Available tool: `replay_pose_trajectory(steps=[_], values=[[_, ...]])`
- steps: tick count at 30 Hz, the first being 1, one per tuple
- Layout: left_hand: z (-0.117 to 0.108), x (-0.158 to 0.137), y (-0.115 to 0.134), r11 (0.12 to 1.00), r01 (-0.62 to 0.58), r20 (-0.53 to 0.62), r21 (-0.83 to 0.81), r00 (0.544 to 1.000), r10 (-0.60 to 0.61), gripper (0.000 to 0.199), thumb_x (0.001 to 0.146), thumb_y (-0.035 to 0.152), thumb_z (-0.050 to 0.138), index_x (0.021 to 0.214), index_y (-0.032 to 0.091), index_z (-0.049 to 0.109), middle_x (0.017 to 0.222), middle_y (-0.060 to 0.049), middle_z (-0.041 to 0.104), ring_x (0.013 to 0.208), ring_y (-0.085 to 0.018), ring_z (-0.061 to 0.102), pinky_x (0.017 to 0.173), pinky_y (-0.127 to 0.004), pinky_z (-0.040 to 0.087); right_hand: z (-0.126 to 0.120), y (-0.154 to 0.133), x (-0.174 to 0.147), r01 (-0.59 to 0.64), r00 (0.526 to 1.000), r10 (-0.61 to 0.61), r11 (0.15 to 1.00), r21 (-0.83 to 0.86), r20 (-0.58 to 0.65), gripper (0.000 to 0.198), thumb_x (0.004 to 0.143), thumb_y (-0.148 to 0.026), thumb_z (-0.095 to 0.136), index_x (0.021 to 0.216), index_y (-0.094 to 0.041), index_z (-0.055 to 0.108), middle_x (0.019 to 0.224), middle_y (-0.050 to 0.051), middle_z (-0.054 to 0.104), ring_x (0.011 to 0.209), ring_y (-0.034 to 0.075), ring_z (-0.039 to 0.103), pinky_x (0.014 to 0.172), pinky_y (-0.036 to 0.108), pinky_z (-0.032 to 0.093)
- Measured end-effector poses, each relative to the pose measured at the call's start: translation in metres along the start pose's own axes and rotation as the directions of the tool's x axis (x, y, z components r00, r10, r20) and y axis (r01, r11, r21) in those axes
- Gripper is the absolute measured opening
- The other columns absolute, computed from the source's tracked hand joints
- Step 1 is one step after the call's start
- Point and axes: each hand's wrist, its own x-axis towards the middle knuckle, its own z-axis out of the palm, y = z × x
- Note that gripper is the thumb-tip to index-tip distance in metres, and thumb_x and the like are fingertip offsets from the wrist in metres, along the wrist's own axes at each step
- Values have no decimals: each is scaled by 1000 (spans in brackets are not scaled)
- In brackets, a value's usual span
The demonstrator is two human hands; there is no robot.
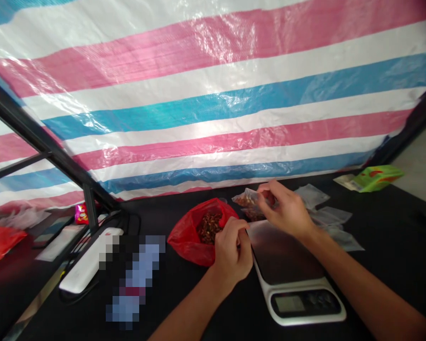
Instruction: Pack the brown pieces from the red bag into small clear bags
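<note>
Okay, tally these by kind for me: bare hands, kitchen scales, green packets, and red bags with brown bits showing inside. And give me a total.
Bare hands: 2, left hand and right hand
Kitchen scale: 1
Green packet: 1
Red bag with brown bits: 1
Total: 5

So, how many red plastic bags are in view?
2: one open red plastic bag holding brown pieces, by the left hand; another red plastic bag, cut off at the picture's left edge. More could be hidden.

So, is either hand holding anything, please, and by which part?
The right hand may be pinching a small bag at its right edge; for the left hand, I cannot tell.
</note>
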Motion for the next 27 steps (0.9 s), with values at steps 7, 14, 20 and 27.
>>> replay_pose_trajectory(steps=[7, 14, 20, 27], values=[[4, 2, -3, 951, 289, 39, -109, 957, -286, 22, 108, 30, 46, 111, 20, 65, 88, -4, 71, 65, -12, 61, 63, -23, 49, -3, -17, 0, 93, 996, -93, 996, 10, 8, 9, 94, -18, 61, 95, -26, 64, 84, 2, 72, 68, 18, 68, 64, 30, 51], [5, 4, 0, 923, 326, 101, -202, 945, -312, 26, 107, 36, 54, 124, 23, 67, 107, -5, 77, 62, -10, 60, 64, -23, 52, 0, -22, -7, 215, 973, -219, 975, 59, 74, 19, 90, -12, 64, 102, -26, 65, 86, 2, 73, 72, 19, 68, 67, 33, 53], [4, 9, 2, 901, 357, 43, -245, 933, -358, 29, 107, 41, 53, 102, 18, 70, 79, -2, 68, 69, -14, 62, 66, -23, 51, -3, -30, -5, 259, 949, -272, 961, 99, 160, 21, 91, -12, 62, 107, -25, 66, 89, 3, 74, 76, 21, 68, 70, 35, 53], [-1, 13, -4, 909, 345, -13, -233, 934, -358, 29, 106, 41, 55, 91, 18, 66, 67, 2, 59, 55, -10, 48, 54, -22, 42, 3, -37, -8, 264, 947, -278, 959, 100, 161, 21, 95, -12, 59, 111, -25, 65, 92, 3, 75, 78, 20, 70, 75, 34, 54]])
